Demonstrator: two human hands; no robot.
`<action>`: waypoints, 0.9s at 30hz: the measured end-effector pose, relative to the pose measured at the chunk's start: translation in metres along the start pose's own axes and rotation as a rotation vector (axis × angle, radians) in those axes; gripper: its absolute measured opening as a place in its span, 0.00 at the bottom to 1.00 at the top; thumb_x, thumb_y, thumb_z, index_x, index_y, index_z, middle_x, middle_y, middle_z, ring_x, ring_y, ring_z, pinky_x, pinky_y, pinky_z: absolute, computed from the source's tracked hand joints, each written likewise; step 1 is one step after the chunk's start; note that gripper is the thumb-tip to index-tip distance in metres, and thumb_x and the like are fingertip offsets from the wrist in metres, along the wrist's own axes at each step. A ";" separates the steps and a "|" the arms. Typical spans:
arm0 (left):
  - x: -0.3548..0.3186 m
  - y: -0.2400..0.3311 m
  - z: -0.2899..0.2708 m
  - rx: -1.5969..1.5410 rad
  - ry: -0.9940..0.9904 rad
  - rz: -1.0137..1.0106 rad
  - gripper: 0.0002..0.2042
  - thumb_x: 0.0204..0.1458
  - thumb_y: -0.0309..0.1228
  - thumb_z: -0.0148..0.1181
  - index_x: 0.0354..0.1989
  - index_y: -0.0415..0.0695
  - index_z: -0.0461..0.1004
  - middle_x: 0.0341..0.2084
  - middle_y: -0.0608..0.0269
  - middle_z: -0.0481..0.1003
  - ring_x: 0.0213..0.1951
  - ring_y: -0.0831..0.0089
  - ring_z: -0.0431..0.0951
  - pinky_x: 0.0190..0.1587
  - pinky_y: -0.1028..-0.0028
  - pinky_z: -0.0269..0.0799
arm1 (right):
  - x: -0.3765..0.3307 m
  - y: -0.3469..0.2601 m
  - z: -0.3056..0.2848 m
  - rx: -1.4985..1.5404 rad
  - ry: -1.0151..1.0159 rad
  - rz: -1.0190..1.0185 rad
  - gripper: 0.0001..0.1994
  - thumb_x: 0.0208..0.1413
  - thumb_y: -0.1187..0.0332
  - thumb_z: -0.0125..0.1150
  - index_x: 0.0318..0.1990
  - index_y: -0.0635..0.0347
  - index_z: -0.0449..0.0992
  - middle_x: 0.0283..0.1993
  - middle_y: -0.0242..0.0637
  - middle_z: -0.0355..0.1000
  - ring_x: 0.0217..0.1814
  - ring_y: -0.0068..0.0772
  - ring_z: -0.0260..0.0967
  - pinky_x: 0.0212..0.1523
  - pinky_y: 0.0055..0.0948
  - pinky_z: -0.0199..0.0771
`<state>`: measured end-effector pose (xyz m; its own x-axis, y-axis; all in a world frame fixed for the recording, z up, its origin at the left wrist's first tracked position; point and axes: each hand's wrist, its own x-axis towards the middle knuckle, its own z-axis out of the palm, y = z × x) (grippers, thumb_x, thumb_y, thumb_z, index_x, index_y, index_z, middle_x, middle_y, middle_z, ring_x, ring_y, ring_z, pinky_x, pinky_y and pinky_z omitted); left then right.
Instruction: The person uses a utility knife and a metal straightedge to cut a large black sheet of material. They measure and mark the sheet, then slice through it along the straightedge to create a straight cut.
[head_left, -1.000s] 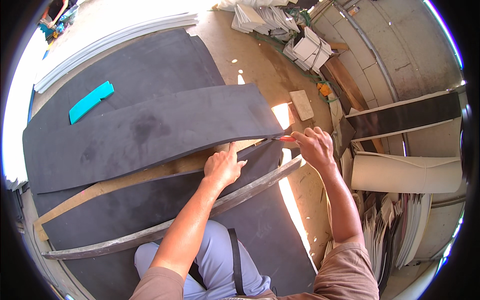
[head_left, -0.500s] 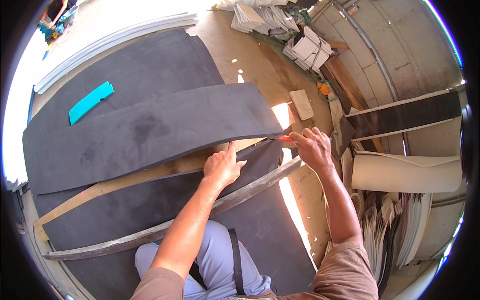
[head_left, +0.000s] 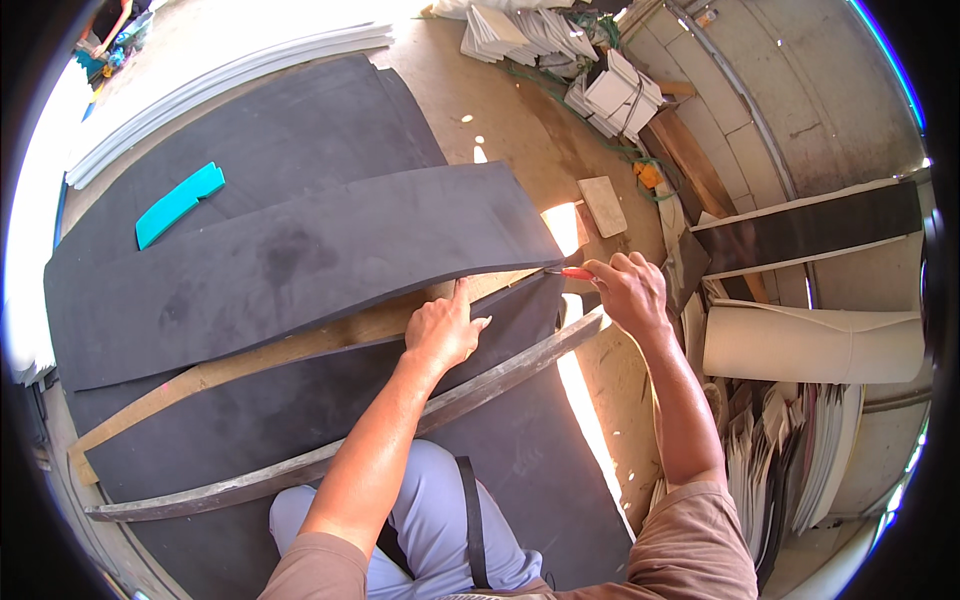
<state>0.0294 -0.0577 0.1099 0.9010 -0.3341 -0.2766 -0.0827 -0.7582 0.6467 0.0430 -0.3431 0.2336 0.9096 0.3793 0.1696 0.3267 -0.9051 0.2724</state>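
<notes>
Meanwhile the right hand [head_left: 628, 292], closed on a red-handled knife [head_left: 573, 272], has barely moved while the flat left hand [head_left: 443, 330] pins the wooden straightedge [head_left: 300, 350].

Counts on site: two hands are showing, left [head_left: 443, 330] and right [head_left: 627, 293]. One red knife [head_left: 574, 272] is sitting in the right. Three dark foam sheets are lying stacked: top [head_left: 300, 260], rear [head_left: 270, 140], lower [head_left: 300, 420]. One wooden board [head_left: 250, 358] and one grey straightedge [head_left: 400, 425] are lying across them. One teal piece [head_left: 179, 204] is resting on the rear sheet. One cream roll [head_left: 810, 345] is lying at right.
</notes>
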 end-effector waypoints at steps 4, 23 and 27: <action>-0.001 0.001 -0.002 0.001 -0.004 0.000 0.42 0.61 0.52 0.65 0.74 0.35 0.60 0.29 0.43 0.83 0.37 0.48 0.87 0.45 0.53 0.83 | 0.004 0.003 0.007 -0.005 -0.042 0.024 0.08 0.55 0.69 0.67 0.39 0.41 0.86 0.29 0.31 0.73 0.35 0.39 0.73 0.37 0.41 0.75; -0.010 -0.104 0.041 0.197 0.171 0.042 0.37 0.61 0.47 0.67 0.75 0.46 0.59 0.62 0.53 0.71 0.66 0.55 0.69 0.67 0.56 0.65 | -0.085 -0.078 0.074 0.516 -0.193 0.364 0.12 0.60 0.59 0.70 0.47 0.51 0.83 0.38 0.34 0.77 0.43 0.43 0.75 0.45 0.44 0.74; -0.081 -0.192 0.041 0.323 0.327 0.005 0.42 0.60 0.55 0.64 0.78 0.51 0.55 0.73 0.52 0.60 0.76 0.53 0.56 0.77 0.52 0.52 | -0.088 -0.160 0.107 0.669 -0.195 0.082 0.15 0.53 0.62 0.75 0.48 0.51 0.83 0.39 0.32 0.76 0.46 0.42 0.72 0.49 0.42 0.72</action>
<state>-0.0454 0.0925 -0.0212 0.9830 -0.1833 -0.0017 -0.1690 -0.9099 0.3788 -0.0614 -0.2527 0.0738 0.9470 0.3201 -0.0257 0.2859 -0.8769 -0.3864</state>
